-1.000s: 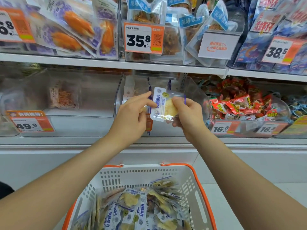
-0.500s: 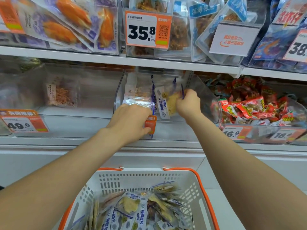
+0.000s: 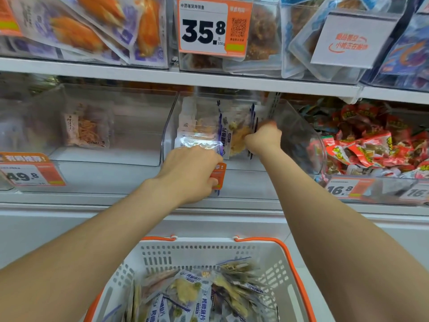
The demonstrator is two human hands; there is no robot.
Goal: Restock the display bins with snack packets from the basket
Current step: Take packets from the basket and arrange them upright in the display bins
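While both bare arms reach up over the basket (image 3: 291, 256), the right hand (image 3: 263, 138) sits inside the clear bin (image 3: 299, 138) on the middle shelf, its fingers curled into a fist on the right edge of a snack packet (image 3: 234, 139). That packet stands upright just left of the fist, with a blue label strip down its left side and pale yellow pieces showing through the film. The fingertips are blurred, so I cannot tell how far they wrap.

Lower and to the left, the left hand (image 3: 190, 173) grips the bin's front lip. Its knuckles hide the fingers, which bend over the lip towards a flat stack (image 3: 197, 141) of silvery packets lying just beyond them. Its thumb presses the orange tag (image 3: 218, 174) clipped to the front wall.

Below and between the forearms, the basket is white mesh with an orange rim and holds a loose heap of packets (image 3: 185, 293) of the same blue-and-yellow kind.

Left of the left hand is a second bin (image 3: 130, 126), with a single pale packet (image 3: 86, 130) leaning at its back and a 49.8 price card (image 3: 23, 175) on its front. Right of the right hand lie piled red packets (image 3: 371, 149). Above both hands hangs a 35.8 price card (image 3: 203, 26).
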